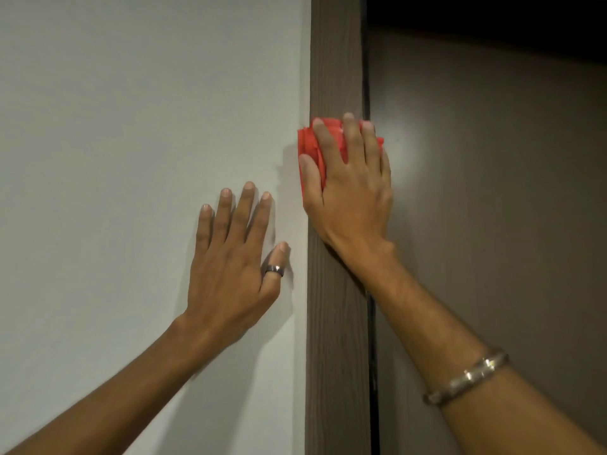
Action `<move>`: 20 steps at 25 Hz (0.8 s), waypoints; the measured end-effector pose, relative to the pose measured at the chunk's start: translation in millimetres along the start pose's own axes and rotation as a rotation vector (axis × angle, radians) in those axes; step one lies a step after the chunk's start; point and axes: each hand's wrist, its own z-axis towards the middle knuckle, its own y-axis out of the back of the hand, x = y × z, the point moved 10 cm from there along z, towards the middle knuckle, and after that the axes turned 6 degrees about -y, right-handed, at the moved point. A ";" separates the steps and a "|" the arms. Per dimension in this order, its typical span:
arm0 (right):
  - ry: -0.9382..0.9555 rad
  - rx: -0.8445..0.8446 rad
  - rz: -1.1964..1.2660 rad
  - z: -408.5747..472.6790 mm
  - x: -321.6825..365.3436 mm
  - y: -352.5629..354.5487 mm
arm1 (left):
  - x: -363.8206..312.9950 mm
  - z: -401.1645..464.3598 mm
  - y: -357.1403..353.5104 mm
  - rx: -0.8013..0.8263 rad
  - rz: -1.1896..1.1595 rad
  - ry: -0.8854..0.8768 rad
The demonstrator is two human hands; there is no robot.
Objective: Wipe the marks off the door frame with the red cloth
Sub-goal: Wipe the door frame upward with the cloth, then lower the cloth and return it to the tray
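Note:
The brown wood-grain door frame (335, 60) runs upright through the middle of the view. My right hand (351, 195) presses a bunched red cloth (308, 146) flat against the frame, fingers spread over it; the cloth sticks out past the frame's left edge and above my fingertips. My left hand (233, 257) lies flat on the white wall to the left of the frame, fingers apart, with a dark ring on the thumb. No marks can be made out on the visible frame.
A white wall (131, 126) fills the left half. Right of the frame is a brown door (492, 192) with a dark gap along the frame's edge. A metal bracelet (466, 376) circles my right wrist.

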 end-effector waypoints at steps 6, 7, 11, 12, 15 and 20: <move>-0.098 0.110 -0.086 -154.7 -14.2 11.6 | -26.6 -117.9 -13.4 0.155 -0.003 -0.051; -0.109 0.136 -0.101 -177.1 -16.4 15.4 | -31.8 -134.5 -13.6 0.195 -0.019 -0.050; -0.138 0.279 -0.091 -263.7 -24.4 34.2 | -50.5 -200.8 5.4 0.283 -0.229 0.129; -0.177 0.347 -0.042 -288.9 -29.2 40.5 | -57.8 -225.3 13.1 0.299 -0.337 0.218; -0.603 0.490 0.372 -365.7 -56.7 66.8 | -82.9 -308.3 33.5 0.345 -0.718 0.584; -1.989 0.467 1.257 -533.3 -34.2 80.7 | -129.5 -476.8 42.1 0.878 -1.184 1.587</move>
